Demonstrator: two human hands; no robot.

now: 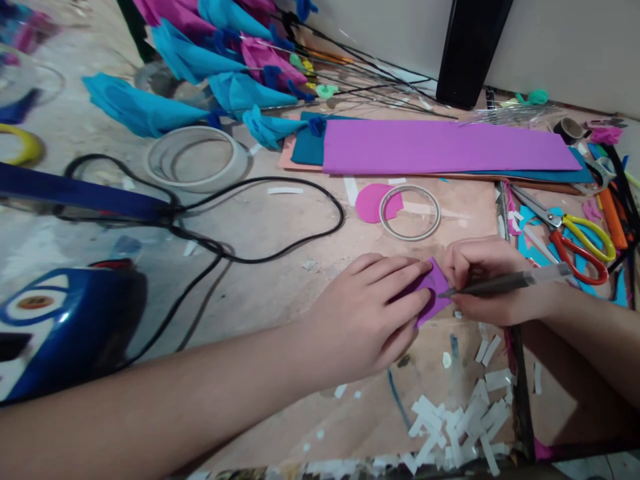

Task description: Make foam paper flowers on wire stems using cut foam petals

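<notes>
My left hand (377,307) lies flat, fingers stretched over a small purple sheet piece (438,283), pressing it to the table. Part of that piece is hidden beneath the fingers, and a curved edge or line shows near the fingertips. In my right hand (480,283) is a pen (515,281) with a dark barrel and a clear end. Its tip touches the purple piece or sits just above it; I cannot tell which. Just beyond my hands are a pink rounded cutout (370,203) and a thin tape roll (410,235) overlapping it.
Folded purple paper (450,147) lies on other coloured sheets at the back. Scissors (580,233) rest at right, white paper strips (470,420) in front. A black cord (280,260), a wide tape roll (195,160), a blue device (70,327) and blue paper flowers (140,107) occupy the left.
</notes>
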